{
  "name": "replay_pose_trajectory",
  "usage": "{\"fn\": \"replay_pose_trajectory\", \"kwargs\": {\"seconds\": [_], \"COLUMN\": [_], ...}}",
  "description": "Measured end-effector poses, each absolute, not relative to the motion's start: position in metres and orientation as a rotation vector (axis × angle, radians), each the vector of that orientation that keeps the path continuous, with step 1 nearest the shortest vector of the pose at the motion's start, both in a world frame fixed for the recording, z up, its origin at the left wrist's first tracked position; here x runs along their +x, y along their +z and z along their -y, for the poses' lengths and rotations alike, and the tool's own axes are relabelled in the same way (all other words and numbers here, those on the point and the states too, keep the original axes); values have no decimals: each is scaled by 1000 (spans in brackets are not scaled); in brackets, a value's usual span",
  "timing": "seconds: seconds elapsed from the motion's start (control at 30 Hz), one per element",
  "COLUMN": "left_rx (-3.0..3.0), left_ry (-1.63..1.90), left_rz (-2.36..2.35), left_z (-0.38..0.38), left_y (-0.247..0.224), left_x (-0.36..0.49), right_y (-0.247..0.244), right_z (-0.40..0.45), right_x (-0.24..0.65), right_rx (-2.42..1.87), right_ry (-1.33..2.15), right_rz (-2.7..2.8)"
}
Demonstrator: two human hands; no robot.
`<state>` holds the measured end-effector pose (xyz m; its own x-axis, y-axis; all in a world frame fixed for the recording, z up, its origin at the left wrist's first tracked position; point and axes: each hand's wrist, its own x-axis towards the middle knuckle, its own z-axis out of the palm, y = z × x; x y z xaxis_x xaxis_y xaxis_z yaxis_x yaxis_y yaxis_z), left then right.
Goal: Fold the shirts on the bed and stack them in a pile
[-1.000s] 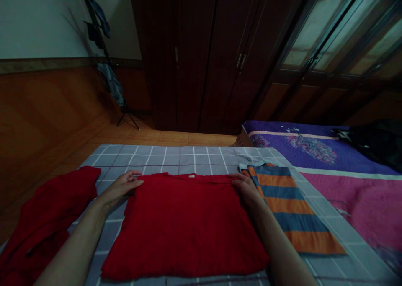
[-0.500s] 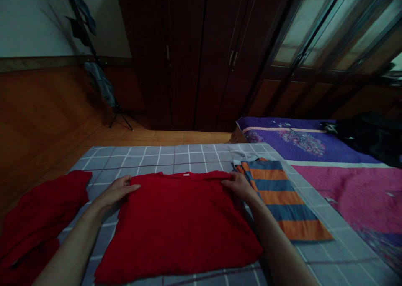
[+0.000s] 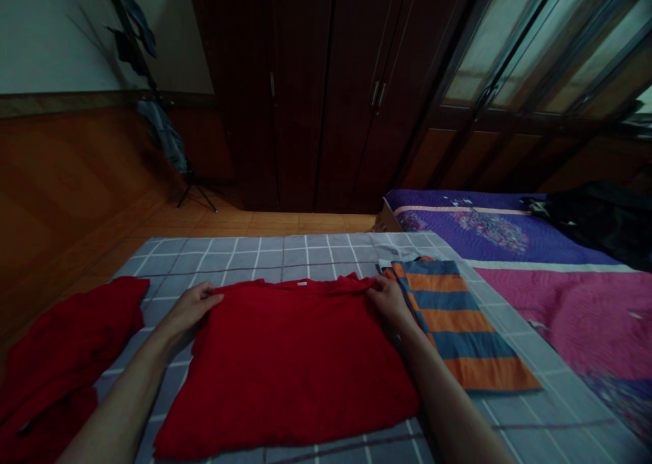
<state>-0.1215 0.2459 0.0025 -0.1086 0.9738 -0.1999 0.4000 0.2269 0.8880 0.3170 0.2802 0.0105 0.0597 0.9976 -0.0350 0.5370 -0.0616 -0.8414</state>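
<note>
A red shirt [image 3: 295, 362] lies spread on a grey checked cloth [image 3: 285, 255], its neckline with a small white label at the far side. My left hand [image 3: 196, 306] pinches the shirt's far left corner between thumb and fingers. At the far right corner, my right hand [image 3: 388, 301] grips the fabric, which bunches slightly beside the fingers. Just right of that hand rests a folded garment with orange and blue stripes [image 3: 458, 321]. Another red garment [image 3: 76, 348] lies crumpled at the left, beyond my left forearm.
A bed with a purple and pink cover [image 3: 550, 294] stands at the right, with a black garment [image 3: 601, 219] on it. Dark wooden wardrobes [image 3: 316, 111] line the far wall. A coat stand [image 3: 147, 77] with clothes stands at the back left on the tiled floor.
My right hand has shifted slightly, and the shirt's far right edge now bunches up beside it. The shirt's near right corner has drawn in a little to the left.
</note>
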Motion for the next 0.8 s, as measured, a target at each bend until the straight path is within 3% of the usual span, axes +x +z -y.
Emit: {"fn": "replay_pose_trajectory", "kwargs": {"seconds": [0.23, 0.47, 0.67, 0.8], "left_rx": [1959, 1776, 1874, 1847], "left_ry": [709, 693, 750, 868], "left_rz": [-1953, -1902, -1900, -1859], "left_z": [-254, -250, -253, -251], "left_y": [-2, -1, 2, 11], "left_x": [-125, -120, -120, -118], "right_y": [13, 40, 39, 48], "right_z": [-275, -256, -250, -252], "right_x": [307, 302, 294, 294], "right_rx": [-1945, -2167, -2083, -1908], "right_ry": [675, 275, 277, 505], "right_rz": [1726, 1756, 1788, 1751]}}
